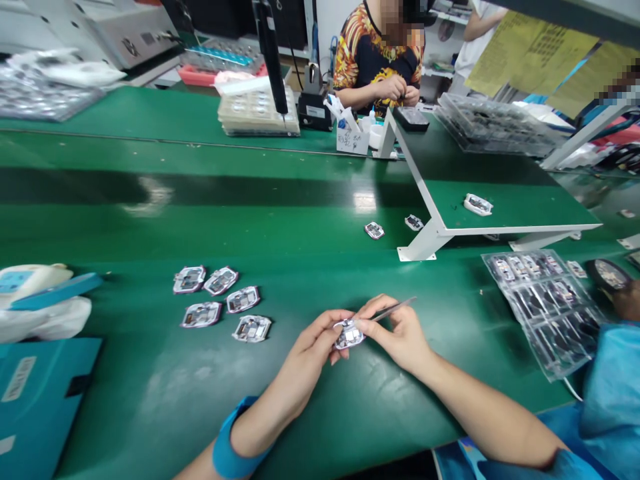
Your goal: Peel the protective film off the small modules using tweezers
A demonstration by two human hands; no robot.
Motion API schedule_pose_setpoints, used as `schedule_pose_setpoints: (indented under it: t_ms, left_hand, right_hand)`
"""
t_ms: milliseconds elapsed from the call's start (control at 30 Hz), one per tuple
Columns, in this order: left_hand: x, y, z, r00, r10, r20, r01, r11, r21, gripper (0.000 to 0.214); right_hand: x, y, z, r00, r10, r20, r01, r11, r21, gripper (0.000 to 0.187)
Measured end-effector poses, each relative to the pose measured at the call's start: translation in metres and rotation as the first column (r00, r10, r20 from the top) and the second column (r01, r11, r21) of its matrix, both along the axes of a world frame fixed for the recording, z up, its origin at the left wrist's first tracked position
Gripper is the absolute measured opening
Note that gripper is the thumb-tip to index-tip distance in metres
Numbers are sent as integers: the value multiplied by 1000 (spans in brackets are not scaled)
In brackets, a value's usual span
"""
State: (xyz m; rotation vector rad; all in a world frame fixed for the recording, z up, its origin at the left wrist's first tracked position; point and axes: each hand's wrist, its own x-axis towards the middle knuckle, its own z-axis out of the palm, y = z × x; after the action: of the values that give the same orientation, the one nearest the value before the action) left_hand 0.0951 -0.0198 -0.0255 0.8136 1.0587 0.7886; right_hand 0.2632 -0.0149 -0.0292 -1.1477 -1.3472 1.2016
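Observation:
Between the thumb and fingers of my left hand (323, 337) is a small white electronic device housing (349, 335) with its inner parts exposed. My right hand (397, 333) touches the housing's upper right edge with thumb and fingertip. It also grips slim metal tweezers (395, 309), which slant up to the right; their other end is hidden by the fingers. To the left of my hands, several similar open housings (243, 299) lie in a loose group on the green table (165, 407). A blue band circles my left wrist.
A clear compartment tray (527, 303) with more housings lies at the right, near a co-worker's blue sleeve (613, 393). A white-legged raised shelf (530, 200) stands behind it. A teal folder (43, 400) is at left. Across the table sits another person (380, 60).

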Motion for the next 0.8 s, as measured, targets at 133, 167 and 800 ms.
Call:
schedule_pose_setpoints:
  t_ms: [133,167,800]
  left_hand:
    - [-1,0,-3,999,-16,-46,17,999,31,28]
    - [-1,1,-3,998,-23,-58,26,999,47,28]
    - [-2,-2,-7,989,-77,-124,99,978,185,27]
  right_hand:
    - [1,1,-1,998,-46,-50,42,997,-63,14]
    - [1,1,-1,996,-67,-55,64,996,-58,14]
    - [-3,0,-4,980,-104,-170,96,994,-53,15]
